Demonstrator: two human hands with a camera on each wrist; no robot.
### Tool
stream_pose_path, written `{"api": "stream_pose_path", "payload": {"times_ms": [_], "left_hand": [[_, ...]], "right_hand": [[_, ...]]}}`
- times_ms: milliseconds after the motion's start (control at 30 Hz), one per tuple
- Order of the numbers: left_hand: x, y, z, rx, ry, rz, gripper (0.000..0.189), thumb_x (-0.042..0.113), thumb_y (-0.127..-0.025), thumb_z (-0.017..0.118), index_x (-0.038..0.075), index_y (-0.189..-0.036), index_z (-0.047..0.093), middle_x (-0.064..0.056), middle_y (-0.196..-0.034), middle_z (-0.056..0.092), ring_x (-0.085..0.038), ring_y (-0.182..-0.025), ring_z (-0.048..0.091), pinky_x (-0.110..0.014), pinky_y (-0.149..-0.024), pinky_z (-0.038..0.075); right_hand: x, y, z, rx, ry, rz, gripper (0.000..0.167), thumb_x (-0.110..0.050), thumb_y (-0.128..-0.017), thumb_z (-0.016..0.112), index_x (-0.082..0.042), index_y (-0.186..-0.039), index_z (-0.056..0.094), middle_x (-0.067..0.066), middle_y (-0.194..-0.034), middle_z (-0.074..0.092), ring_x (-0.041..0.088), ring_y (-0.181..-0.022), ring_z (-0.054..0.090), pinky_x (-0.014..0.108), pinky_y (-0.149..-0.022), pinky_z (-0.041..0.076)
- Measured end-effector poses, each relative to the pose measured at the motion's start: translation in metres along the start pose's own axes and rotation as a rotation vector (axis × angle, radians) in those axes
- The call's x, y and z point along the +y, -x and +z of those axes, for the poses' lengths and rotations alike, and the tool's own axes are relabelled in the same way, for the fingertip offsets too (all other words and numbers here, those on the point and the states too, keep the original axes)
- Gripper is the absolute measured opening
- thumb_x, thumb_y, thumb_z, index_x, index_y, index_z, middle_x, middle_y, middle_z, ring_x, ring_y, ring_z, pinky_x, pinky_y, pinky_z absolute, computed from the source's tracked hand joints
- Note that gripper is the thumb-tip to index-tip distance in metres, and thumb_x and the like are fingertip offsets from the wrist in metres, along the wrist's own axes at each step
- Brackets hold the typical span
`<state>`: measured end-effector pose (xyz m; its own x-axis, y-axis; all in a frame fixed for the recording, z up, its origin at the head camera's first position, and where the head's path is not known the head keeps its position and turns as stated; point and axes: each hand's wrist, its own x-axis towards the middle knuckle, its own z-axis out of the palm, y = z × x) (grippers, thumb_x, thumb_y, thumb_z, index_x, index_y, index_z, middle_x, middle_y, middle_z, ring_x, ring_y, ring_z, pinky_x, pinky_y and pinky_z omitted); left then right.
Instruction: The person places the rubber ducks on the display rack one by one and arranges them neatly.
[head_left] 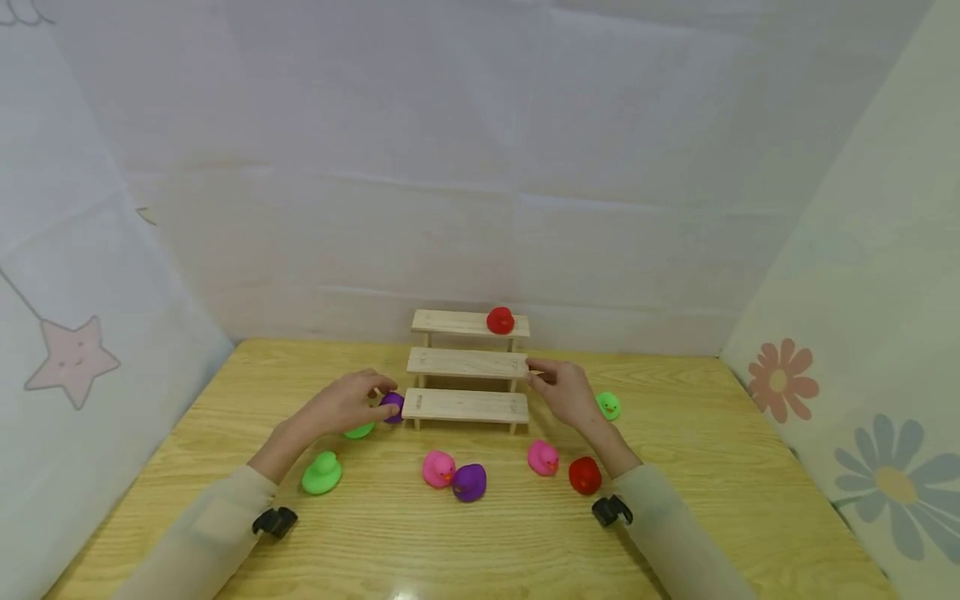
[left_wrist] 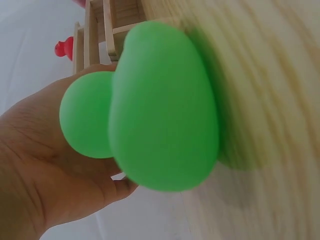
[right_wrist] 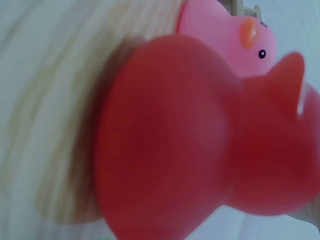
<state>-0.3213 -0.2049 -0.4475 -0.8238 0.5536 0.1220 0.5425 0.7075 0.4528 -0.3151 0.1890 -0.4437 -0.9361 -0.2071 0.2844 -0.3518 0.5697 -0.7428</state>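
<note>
My left hand (head_left: 345, 403) is at a purple duck (head_left: 392, 407), thumb in front of it and fingers spread above, left of the lowest step. A green duck (head_left: 360, 430) lies partly hidden under that hand. In the left wrist view a large green duck (left_wrist: 165, 110) hides most of the left fingers. With its fingertips at the right end of the middle step, my right hand (head_left: 566, 393) reaches a three-tier wooden stand (head_left: 465, 406). On the top step sits a red duck (head_left: 500, 321). The right wrist view is filled by another red duck (right_wrist: 165, 140), hiding the right fingers.
Pink (head_left: 438, 469) and purple (head_left: 469, 482) ducks sit side by side before the stand. Another pink duck (head_left: 543, 457) is near a red duck (head_left: 585, 475) by my right forearm. Green ducks stand at left (head_left: 322, 473) and right (head_left: 609, 406). White cloth (head_left: 480, 208) hangs behind the wooden table.
</note>
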Motion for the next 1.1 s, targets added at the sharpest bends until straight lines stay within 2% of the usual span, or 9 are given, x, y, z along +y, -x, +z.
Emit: {"api": "stream_pose_path", "payload": {"times_ms": [400, 700, 1100], "left_hand": [[0.0021, -0.0024, -0.0008, -0.011, 0.008, 0.003, 0.033, 0.031, -0.098, 0.072, 0.003, -0.115, 0.072, -0.012, -0.110, 0.064, -0.031, -0.097, 0.062, -0.043, -0.078, 0.053], [0.0053, 0.0020, 0.0005, -0.007, -0.025, -0.027, 0.032, 0.027, -0.097, 0.073, 0.002, -0.117, 0.071, -0.015, -0.115, 0.064, -0.034, -0.103, 0.063, -0.047, -0.085, 0.054], [0.0012, -0.0002, -0.0031, 0.021, -0.028, -0.016, 0.029, 0.023, -0.097, 0.071, 0.001, -0.116, 0.070, -0.015, -0.116, 0.064, -0.036, -0.104, 0.064, -0.048, -0.084, 0.056]], "right_hand": [[0.0013, -0.0011, -0.0004, 0.005, 0.004, 0.014, 0.036, -0.016, -0.101, 0.068, -0.002, -0.134, 0.066, 0.013, -0.128, 0.067, 0.028, -0.105, 0.070, 0.040, -0.082, 0.059], [0.0002, 0.0006, 0.0021, 0.004, 0.002, 0.006, 0.037, -0.014, -0.100, 0.068, -0.001, -0.134, 0.066, 0.016, -0.128, 0.067, 0.029, -0.105, 0.069, 0.041, -0.082, 0.058], [0.0017, -0.0002, 0.0013, 0.006, 0.015, 0.035, 0.035, -0.016, -0.101, 0.068, -0.006, -0.134, 0.067, 0.012, -0.127, 0.068, 0.025, -0.103, 0.069, 0.037, -0.079, 0.058]]}}
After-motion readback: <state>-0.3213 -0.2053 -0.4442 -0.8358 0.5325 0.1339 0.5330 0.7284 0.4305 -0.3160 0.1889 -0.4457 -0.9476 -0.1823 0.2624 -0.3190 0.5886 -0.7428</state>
